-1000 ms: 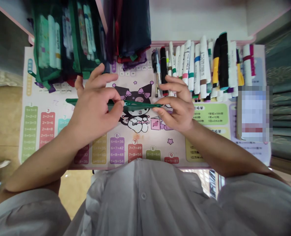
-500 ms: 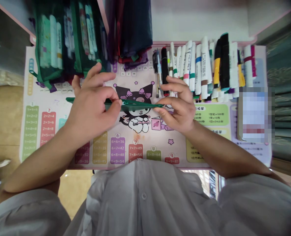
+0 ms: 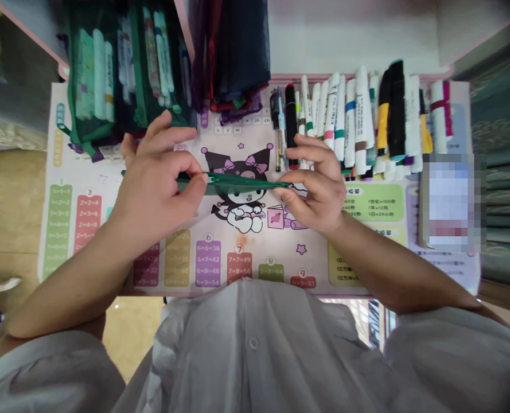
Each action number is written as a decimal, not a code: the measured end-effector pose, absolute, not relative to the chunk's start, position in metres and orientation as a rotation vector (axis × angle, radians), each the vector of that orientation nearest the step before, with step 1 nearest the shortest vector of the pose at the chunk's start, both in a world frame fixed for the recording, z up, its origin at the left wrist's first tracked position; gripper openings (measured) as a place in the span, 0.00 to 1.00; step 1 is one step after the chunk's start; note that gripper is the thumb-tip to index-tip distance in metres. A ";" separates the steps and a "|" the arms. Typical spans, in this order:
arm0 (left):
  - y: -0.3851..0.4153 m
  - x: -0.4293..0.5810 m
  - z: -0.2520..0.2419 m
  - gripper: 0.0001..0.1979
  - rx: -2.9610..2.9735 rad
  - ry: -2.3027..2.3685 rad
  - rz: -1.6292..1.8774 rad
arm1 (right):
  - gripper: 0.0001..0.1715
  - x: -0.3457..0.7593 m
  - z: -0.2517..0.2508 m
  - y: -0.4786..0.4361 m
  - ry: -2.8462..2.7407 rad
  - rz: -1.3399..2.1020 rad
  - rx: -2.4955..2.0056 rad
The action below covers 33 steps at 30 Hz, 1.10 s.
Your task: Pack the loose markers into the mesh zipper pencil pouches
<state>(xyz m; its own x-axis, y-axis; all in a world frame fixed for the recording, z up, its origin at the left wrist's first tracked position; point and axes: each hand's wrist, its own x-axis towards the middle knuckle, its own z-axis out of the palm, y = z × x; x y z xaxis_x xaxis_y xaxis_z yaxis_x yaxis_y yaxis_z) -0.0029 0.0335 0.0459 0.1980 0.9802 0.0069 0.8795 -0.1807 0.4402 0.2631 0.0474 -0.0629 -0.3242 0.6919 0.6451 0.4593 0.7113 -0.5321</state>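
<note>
A green mesh zipper pouch stretches edge-up between my two hands, above the cartoon figure on the desk mat. Thumb and index finger of my left hand pinch the zipper pull at its slider, and the other fingers fan upward. At the opposite end, my right hand grips the pouch's corner between thumb and index finger. My left hand hides the pouch's far left part.
Green mesh pouches holding markers stand at the back left, beside folded dark pouches. Several markers and pens lie in a row at the back right. A blurred phone-like object rests on the printed desk mat.
My left hand has slid the zipper pull a short way left along the pouch. The right hand keeps its pinch on the corner. The whole view has shifted slightly.
</note>
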 end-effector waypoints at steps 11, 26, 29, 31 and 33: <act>0.035 -0.007 0.044 0.10 2.150 1.759 0.387 | 0.10 0.264 -0.059 0.046 -2.014 0.315 -0.859; 0.031 -0.016 0.045 0.10 2.117 1.818 0.407 | 0.10 0.262 -0.060 0.046 -1.979 0.291 -0.876; 0.031 -0.016 0.045 0.10 2.106 1.812 0.391 | 0.09 0.261 -0.058 0.045 -1.977 0.295 -0.887; 0.031 -0.016 0.046 0.09 2.108 1.811 0.393 | 0.10 0.261 -0.059 0.045 -1.970 0.321 -0.866; 0.031 -0.016 0.046 0.10 2.103 1.820 0.397 | 0.10 0.262 -0.060 0.046 -1.958 0.339 -0.855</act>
<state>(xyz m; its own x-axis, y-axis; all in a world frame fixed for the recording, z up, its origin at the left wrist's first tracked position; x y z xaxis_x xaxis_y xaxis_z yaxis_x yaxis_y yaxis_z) -0.0160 0.0305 0.0464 0.1449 0.9894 -0.0061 0.8971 -0.1288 0.4226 0.2615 0.0455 -0.0595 -0.3148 0.6875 0.6544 0.4273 0.7183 -0.5491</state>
